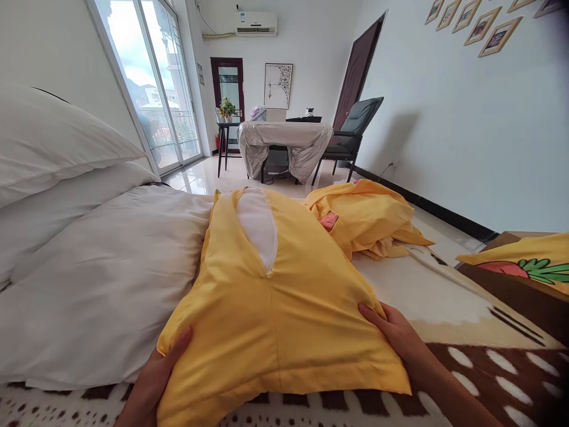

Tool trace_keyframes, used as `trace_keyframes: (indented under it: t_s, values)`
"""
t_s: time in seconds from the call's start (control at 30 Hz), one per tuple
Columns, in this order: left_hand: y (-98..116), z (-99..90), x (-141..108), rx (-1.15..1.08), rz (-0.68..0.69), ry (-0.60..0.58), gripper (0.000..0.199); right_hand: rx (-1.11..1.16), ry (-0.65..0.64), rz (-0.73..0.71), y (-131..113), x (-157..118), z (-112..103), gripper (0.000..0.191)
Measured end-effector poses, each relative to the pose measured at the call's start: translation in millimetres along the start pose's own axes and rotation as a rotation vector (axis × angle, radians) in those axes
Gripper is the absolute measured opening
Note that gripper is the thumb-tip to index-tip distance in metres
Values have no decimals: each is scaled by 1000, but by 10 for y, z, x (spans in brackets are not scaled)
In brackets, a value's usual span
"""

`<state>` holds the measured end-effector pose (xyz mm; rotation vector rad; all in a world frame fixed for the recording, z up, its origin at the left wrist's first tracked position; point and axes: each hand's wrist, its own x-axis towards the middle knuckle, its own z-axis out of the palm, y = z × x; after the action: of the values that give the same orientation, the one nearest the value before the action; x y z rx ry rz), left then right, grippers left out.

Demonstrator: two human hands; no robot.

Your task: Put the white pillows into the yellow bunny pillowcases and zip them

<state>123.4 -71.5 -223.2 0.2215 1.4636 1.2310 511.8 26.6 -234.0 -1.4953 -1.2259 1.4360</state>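
A yellow pillow (pixel 311 284) lies in the middle, its cover parted in a long slit towards the far end, where the white inner pillow (pixel 258 228) shows. My left hand (pixel 162 370) grips its left edge near the front corner, thumb on top and fingers hidden beneath. On the right edge my right hand (pixel 393 332) holds the pillow the same way, thumb on the yellow cloth. Just beyond its right side lies a crumpled yellow cloth (pixel 373 213) with a reddish print.
White pillows (pixel 111 267) are piled at the left. A patterned brown and cream blanket (pixel 475 367) lies underneath. At the right, a yellow carrot-print cloth (pixel 528 264) rests on a brown box (pixel 502 240). Farther back stand a covered table (pixel 284 133) and a dark chair (pixel 355 130).
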Motion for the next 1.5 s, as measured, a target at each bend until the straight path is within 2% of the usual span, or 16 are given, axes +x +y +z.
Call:
trace_keyframes:
  t_s: [0.27,0.43,1.0,1.17,1.3,1.5]
  values:
    - [12,-5,4,15,-9,19,65,-14,28,-5,7,18,4,59]
    - [10,1,5,1,-28,69,64,3,26,-4,24,19,6,59]
    - [-7,3,-11,6,-6,72,67,-10,21,-1,-16,-18,24,56]
    - [27,17,-13,-34,-75,99,61,-1,22,-5,-16,-13,30,55]
    - [34,39,-26,-27,-51,128,56,-10,24,-2,-14,-7,24,55]
    - [24,22,-33,18,-29,91,69,-14,34,-28,-23,-15,30,53]
